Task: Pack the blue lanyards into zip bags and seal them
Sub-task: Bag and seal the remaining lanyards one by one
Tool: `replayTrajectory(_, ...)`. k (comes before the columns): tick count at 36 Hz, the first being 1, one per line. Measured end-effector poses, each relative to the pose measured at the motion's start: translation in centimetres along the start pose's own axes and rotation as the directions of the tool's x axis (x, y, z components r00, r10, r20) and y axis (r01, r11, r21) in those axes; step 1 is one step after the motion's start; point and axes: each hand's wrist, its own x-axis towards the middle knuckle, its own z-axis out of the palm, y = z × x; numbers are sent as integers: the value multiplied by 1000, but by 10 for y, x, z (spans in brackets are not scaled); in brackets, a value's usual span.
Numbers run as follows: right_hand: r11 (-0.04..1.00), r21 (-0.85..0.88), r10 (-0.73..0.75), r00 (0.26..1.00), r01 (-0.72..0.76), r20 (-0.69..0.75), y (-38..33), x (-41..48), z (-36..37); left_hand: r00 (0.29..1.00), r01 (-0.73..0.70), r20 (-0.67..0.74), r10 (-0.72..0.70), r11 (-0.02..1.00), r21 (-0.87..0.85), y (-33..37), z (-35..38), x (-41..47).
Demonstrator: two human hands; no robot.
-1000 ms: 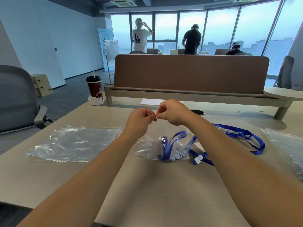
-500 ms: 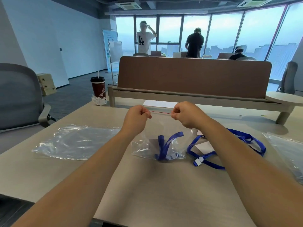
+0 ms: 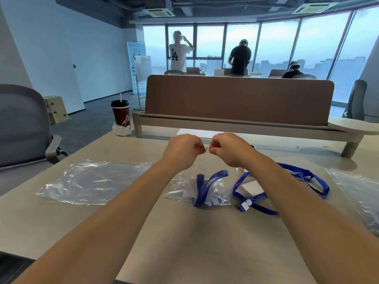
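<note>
A clear zip bag (image 3: pixel 217 191) hangs from both my hands above the desk, its bottom resting on the desk with a folded blue lanyard (image 3: pixel 202 188) inside. My left hand (image 3: pixel 183 149) and my right hand (image 3: pixel 226 146) pinch the bag's red-lined top edge, close together, with a short bit of the red strip showing between them. A second blue lanyard (image 3: pixel 287 187) with a white clip and card lies loose on the desk to the right, partly under my right forearm.
An empty zip bag (image 3: pixel 92 181) lies flat at left, another clear bag (image 3: pixel 361 193) at the right edge. A dark red cup (image 3: pixel 121 114) stands at the back left beside the brown desk divider (image 3: pixel 238 99). A grey chair (image 3: pixel 22 128) is left. Three people are by the windows.
My hands were together, slid apart along the bag's top edge, and have now come back close together. The bag has stayed in place.
</note>
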Motion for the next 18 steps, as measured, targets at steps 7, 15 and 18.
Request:
replayTrajectory(7,1000,20,1,1000,-1,-10,9,1,3,999,52,18,-51,998,-28,2,6,3)
replayTrajectory(15,1000,18,-14,1000,15,-25,12,1,1,998,45,33,-44,998,-37,9,8,4)
replayTrajectory(18,1000,7,-18,1000,18,-23,11,3,1,998,42,43,-40,998,-37,9,8,5)
